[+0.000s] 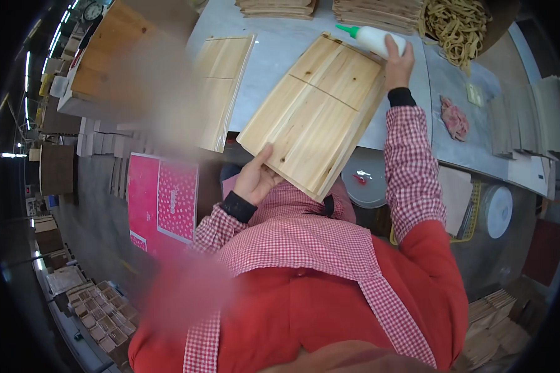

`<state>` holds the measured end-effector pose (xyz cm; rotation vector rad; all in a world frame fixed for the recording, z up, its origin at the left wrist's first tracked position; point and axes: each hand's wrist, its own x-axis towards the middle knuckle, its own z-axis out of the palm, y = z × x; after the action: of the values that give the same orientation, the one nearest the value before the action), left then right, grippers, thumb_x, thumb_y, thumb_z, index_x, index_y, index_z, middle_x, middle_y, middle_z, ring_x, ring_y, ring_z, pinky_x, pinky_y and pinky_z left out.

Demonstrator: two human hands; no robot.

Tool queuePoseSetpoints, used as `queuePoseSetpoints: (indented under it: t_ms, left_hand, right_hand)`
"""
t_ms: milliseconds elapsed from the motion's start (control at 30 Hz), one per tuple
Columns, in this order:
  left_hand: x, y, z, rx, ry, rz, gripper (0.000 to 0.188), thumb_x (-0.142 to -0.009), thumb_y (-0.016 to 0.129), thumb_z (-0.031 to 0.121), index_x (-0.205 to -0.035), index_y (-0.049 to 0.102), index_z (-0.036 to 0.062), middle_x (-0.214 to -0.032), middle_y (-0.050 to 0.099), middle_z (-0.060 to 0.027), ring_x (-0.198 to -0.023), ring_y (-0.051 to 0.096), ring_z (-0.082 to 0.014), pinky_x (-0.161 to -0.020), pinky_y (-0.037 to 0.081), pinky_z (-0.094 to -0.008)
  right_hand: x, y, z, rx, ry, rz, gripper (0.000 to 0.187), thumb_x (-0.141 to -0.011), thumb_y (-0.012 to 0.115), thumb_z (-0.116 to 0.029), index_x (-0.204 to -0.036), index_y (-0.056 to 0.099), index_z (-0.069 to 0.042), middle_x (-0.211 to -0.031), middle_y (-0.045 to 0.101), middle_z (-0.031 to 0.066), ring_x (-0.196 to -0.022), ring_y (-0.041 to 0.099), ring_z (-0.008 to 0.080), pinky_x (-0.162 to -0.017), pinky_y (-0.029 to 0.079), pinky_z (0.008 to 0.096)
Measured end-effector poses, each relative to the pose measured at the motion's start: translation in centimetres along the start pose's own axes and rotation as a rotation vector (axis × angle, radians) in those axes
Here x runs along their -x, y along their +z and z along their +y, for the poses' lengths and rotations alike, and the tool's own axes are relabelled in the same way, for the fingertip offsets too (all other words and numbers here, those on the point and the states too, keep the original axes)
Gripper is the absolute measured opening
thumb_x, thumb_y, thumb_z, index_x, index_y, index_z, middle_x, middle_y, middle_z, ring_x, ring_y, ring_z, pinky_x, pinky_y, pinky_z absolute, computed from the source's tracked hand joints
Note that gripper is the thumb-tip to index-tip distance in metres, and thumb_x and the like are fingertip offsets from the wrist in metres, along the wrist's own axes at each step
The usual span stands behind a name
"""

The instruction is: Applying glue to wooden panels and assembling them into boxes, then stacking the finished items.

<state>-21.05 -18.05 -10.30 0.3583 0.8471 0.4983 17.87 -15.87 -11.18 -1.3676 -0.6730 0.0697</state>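
Observation:
My left hand (257, 176) grips the near left edge of a pale wooden panel (317, 105), thumb on top and fingers underneath. The panel lies at a slant, its near end jutting past the table's edge over my lap. A groove runs across its far part. In my right hand (398, 65) is a white squeeze bottle (374, 40) with a green nozzle, tipped on its side so the nozzle points left above the panel's far edge. Another grooved wooden panel (221, 93) rests on the table to the left.
Stacks of thin wooden boards (379, 13) stand at the table's far side, beside a heap of tan bands (455, 28). A pink rag (454, 118) lies at right. Below the table are a white round lid (364, 180) and a pink box (162, 199). Blurred shapes cover part of the left side.

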Motion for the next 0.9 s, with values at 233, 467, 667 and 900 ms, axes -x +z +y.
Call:
queuePoseSetpoints:
  t_ms: [233,467,667,900]
  left_hand:
    - [2.7,1.2,-0.4,-0.148,-0.077,0.052,0.049,-0.098,0.053,0.025,-0.137,0.035,0.0024,-0.136,0.046,-0.0148,-0.123,0.050,-0.0301,-0.103,0.041,-0.0509]
    - [5.6,-0.9,1.3,-0.136,0.153,0.148,0.048,-0.093,0.061,0.016,-0.134,0.040,0.0030,-0.134,0.048,-0.0129,-0.119,0.053,-0.0270,-0.099,0.046,-0.0474]
    - [3.6,-2.5,-0.5,0.010,-0.002,0.172,0.050,-0.090,0.064,0.011,-0.134,0.040,0.0019,-0.131,0.051,-0.0133,-0.118,0.054,-0.0265,-0.100,0.046,-0.0465]
    - [3.1,-1.3,-1.3,0.054,-0.031,0.176,0.049,-0.090,0.064,0.010,-0.133,0.041,0.0014,-0.129,0.053,-0.0142,-0.119,0.053,-0.0263,-0.102,0.045,-0.0449]
  right_hand:
    - [0.0,2.2,-0.3,-0.297,0.371,-0.136,0.035,-0.088,0.065,-0.026,-0.104,0.053,0.002,-0.098,0.061,0.0130,-0.086,0.063,0.0204,-0.067,0.055,0.0309]
    - [5.3,3.1,-2.1,-0.405,0.334,-0.155,0.036,-0.087,0.067,-0.027,-0.103,0.053,0.002,-0.095,0.061,0.0123,-0.083,0.064,0.0209,-0.063,0.056,0.0302]
    - [5.0,2.2,-1.1,-0.040,0.088,-0.033,0.047,-0.081,0.074,-0.033,-0.104,0.054,0.003,-0.092,0.064,0.0148,-0.083,0.065,0.0232,-0.068,0.055,0.0350]
    - [4.1,3.6,-1.7,0.222,-0.133,-0.137,0.051,-0.077,0.076,-0.039,-0.105,0.056,0.000,-0.091,0.066,0.0183,-0.083,0.065,0.0309,-0.077,0.051,0.0383]
